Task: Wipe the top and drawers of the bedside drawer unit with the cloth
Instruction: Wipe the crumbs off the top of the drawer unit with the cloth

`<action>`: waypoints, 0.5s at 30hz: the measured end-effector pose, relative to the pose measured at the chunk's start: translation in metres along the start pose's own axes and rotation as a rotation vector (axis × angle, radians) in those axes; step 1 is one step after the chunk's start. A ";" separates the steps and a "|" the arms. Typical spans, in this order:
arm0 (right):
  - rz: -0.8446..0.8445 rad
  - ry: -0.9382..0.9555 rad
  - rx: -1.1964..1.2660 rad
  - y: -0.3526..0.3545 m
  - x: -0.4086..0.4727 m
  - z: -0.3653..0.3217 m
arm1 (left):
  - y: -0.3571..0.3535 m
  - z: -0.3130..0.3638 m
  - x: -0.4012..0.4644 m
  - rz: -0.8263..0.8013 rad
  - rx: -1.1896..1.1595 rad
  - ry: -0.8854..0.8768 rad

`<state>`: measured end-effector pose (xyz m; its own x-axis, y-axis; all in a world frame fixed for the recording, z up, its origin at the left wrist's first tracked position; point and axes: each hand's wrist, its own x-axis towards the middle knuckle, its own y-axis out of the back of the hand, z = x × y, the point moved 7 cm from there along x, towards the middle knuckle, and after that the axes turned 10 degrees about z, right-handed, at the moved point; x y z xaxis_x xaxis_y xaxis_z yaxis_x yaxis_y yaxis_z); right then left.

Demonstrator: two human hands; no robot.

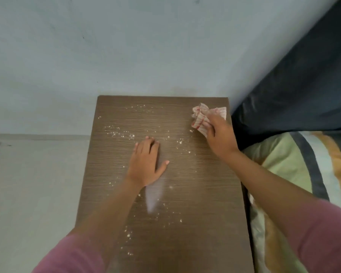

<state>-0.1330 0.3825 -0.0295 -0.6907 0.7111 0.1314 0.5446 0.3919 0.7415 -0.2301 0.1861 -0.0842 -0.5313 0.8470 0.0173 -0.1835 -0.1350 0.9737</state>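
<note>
The bedside drawer unit (185, 194) stands against a pale wall (126, 46), with its brown wood-grain top facing the camera; its drawers are out of view. The cloth (203, 117), white with red stripes, lies bunched on the far right corner of the unit top. The right hand (219, 134) grips the cloth, with fingers curled over its near edge, so this grip is closed on the cloth. The left hand (146, 162) rests flat on the middle of the unit top, palm down, fingers straight and close together, thumb spread to the right; this grip is fully open and holds nothing. White crumbs (116, 133) are scattered over the unit top, mostly beyond and to the left of the left hand, with more toward the near edge. A pale smear (154, 196) lies on the surface just beside the left wrist. Both forearms carry pink sleeves (327, 237). A bed with striped bedding (295, 164) sits directly to the right of the unit.
</note>
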 end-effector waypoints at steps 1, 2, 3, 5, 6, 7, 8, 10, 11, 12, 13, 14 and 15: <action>0.010 0.010 -0.006 -0.005 0.012 0.002 | -0.003 -0.004 0.001 0.001 -0.015 0.011; 0.013 0.020 -0.014 -0.011 0.023 0.004 | -0.006 -0.007 0.001 0.011 -0.025 0.024; 0.010 0.036 -0.021 -0.018 0.033 0.006 | -0.007 -0.009 0.002 0.024 -0.025 0.038; -0.016 0.056 -0.028 -0.032 0.049 0.013 | -0.009 -0.011 0.003 0.041 -0.019 0.048; -0.036 0.063 -0.035 -0.040 0.054 0.018 | -0.010 -0.012 0.003 0.039 -0.018 0.051; -0.059 0.078 -0.059 -0.048 0.057 0.021 | -0.011 -0.012 0.003 0.034 -0.019 0.054; -0.083 0.097 -0.107 -0.055 0.059 0.024 | -0.012 -0.014 0.004 0.027 -0.018 0.057; -0.122 0.126 -0.260 -0.067 0.059 0.028 | -0.013 -0.015 0.004 0.010 -0.018 0.061; -0.138 0.126 -0.323 -0.072 0.059 0.029 | -0.015 -0.016 0.004 0.005 -0.017 0.061; -0.148 0.121 -0.359 -0.075 0.060 0.029 | -0.015 -0.016 0.004 0.002 -0.017 0.062; -0.151 0.117 -0.374 -0.076 0.060 0.029 | -0.015 -0.016 0.005 0.001 -0.015 0.062; -0.150 0.118 -0.380 -0.077 0.060 0.028 | -0.015 -0.017 0.005 -0.001 -0.012 0.064; -0.149 0.121 -0.384 -0.078 0.060 0.027 | -0.015 -0.017 0.006 -0.004 -0.009 0.065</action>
<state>-0.2040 0.4108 -0.0976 -0.8117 0.5807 0.0632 0.2338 0.2237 0.9462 -0.2444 0.1842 -0.1028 -0.5832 0.8123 -0.0017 -0.1930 -0.1365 0.9717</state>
